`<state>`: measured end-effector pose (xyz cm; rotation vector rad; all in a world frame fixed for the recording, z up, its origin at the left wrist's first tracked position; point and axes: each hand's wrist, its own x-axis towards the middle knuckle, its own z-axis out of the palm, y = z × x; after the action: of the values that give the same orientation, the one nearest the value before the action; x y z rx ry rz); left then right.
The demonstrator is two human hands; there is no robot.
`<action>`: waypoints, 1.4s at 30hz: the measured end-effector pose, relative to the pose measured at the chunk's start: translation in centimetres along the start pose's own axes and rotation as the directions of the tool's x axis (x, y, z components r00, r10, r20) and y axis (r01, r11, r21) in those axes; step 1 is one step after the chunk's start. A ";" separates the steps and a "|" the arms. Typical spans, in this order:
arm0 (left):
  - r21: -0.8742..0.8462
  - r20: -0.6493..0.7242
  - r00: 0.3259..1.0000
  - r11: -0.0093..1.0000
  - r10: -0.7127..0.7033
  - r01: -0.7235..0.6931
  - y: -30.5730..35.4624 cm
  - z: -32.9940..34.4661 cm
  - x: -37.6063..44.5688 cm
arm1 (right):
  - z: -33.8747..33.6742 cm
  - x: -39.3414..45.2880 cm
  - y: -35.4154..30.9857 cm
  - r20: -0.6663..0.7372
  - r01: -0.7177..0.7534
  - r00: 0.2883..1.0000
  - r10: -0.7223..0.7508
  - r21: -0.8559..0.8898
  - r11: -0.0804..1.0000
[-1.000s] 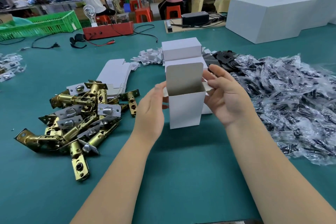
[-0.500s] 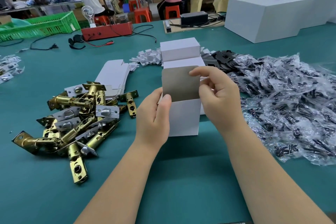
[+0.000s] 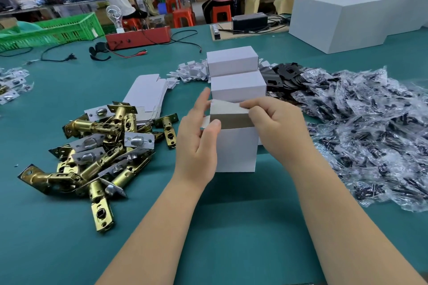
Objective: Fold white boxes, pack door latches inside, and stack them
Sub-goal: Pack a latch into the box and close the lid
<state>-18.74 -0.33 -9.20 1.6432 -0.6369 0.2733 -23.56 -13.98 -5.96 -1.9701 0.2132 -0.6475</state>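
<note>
Box (image 3: 236, 148) stands between hands: right hand (image 3: 275, 127) pinches its lid (image 3: 228, 114), left hand (image 3: 196, 141) spread alongside.

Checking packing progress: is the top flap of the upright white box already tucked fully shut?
No: the flap of the upright white box is bent over but raised, pinched by the right hand.

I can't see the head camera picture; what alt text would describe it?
Two bare hands fold the lid flap of an upright white box on a green table: the right hand pinches the flap, the left hand steadies its side. Brass door latches lie left.
</note>
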 end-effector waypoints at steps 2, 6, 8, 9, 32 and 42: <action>0.091 -0.026 0.999 0.996 0.022 -0.019 0.0 0.1 0.1 | -0.1 0.0 0.1 -0.006 0.012 1.000 -0.013 -0.110 0.994; 0.136 -0.022 0.999 0.990 0.038 -0.035 -0.1 0.3 0.1 | -0.1 0.1 0.2 0.025 0.047 0.999 -0.044 -0.168 0.985; 0.187 -0.022 0.998 0.981 0.055 -0.050 -0.3 0.4 0.1 | 0.1 0.0 0.2 0.107 0.047 0.994 -0.033 -0.126 0.991; 0.208 -0.029 0.997 0.976 0.069 -0.061 -0.3 0.5 0.1 | 0.1 -0.1 0.3 0.155 0.063 0.987 -0.043 -0.127 0.990; 0.040 -0.053 0.994 0.995 -0.090 0.093 0.1 -1.2 1.3 | 0.7 -0.1 0.9 0.209 0.066 0.977 -0.042 -0.107 0.992; 0.947 -0.004 0.864 0.276 -0.503 0.165 -1.4 -2.3 1.5 | 0.7 -0.2 1.2 0.207 0.081 0.976 -0.064 -0.076 0.994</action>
<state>-16.32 1.55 -9.22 2.9831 -0.2779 0.0261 -23.19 -13.90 -7.30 -2.1178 0.0427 -0.4841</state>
